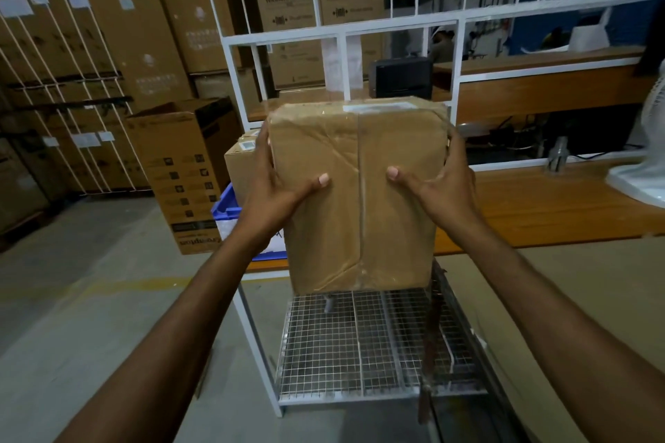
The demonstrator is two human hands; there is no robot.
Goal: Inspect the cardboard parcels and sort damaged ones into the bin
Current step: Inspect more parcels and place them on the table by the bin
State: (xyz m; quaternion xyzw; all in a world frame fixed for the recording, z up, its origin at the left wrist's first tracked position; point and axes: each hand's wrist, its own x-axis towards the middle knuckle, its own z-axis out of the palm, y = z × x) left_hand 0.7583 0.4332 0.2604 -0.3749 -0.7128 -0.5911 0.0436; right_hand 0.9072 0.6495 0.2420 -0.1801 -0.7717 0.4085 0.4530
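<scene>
Currently left hand (pixel 284 187) and right hand (pixel 440 187) clasp the parcel (pixel 356 212) between them; rotate slowly, checking each creased face.

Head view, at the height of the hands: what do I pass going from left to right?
open cardboard box on the floor → blue bin → left hand → parcel held between both hands → right hand → white fan
</scene>
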